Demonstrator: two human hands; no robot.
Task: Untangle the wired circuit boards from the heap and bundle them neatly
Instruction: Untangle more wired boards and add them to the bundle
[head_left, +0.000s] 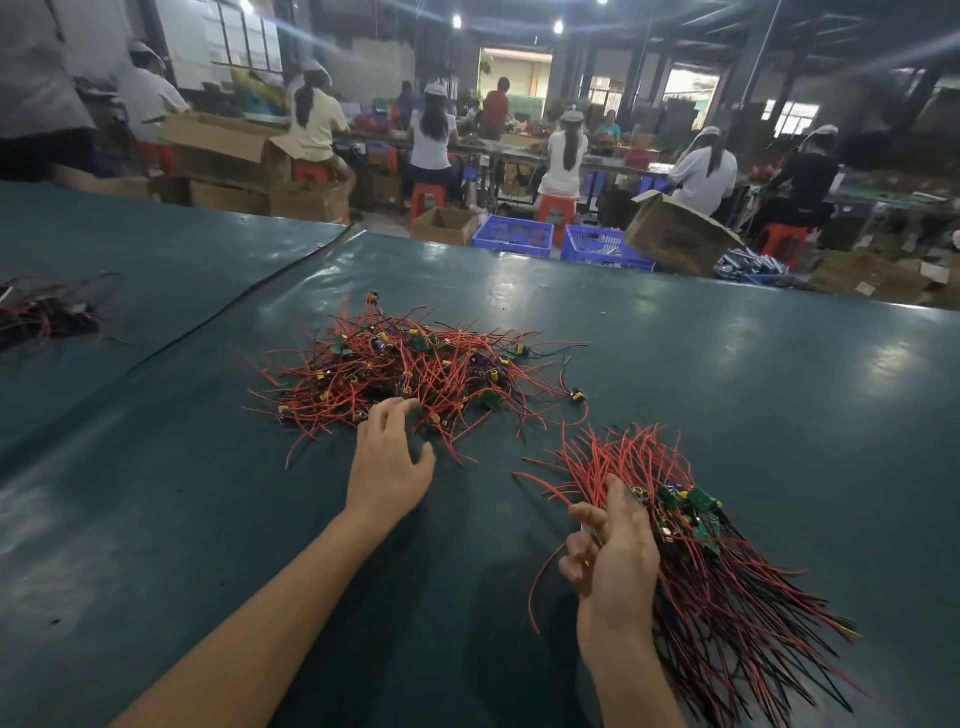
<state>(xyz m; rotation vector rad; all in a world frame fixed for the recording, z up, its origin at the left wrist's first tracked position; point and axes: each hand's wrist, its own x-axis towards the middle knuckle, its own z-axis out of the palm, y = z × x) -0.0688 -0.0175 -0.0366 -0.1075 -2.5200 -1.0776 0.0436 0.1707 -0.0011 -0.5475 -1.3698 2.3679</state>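
One table: a broad work table (727, 364) under a dark green, glossy sheet fills the foreground, with a seam running diagonally across its left part.
Workers: beyond the far edge, workers (434, 137) in pale tops and white caps sit with their backs turned on red plastic stools (557, 208) along benches.
Boxes: open brown cardboard boxes (675, 239) and two blue slatted plastic crates (514, 236) stand on the floor just past the table.
Heap: a loose heap (415, 369) of tangled red wires, small green circuit boards and yellow parts lies at mid-table, its strands spilling in all directions.
Bundle: a combed bundle (727, 571) of red and black wires with green boards gathered at one level lies to the right of the heap and apart from it. The red ends fan towards the heap and the long tails run off to the lower right.
Right hand: the right hand (613, 551) grips the bundle at the boards, thumb up against the wires and fingers curled in.
Left hand: the left hand (387, 462) reaches forward, well apart from the right, fingers spread and lightly bent. Its fingertips (397, 406) are at the near edge of the heap, among the wires; it grips nothing that can be seen.
Second tangle: a smaller, darker second tangle (41, 312) of red and black wires sits at the table's far left.
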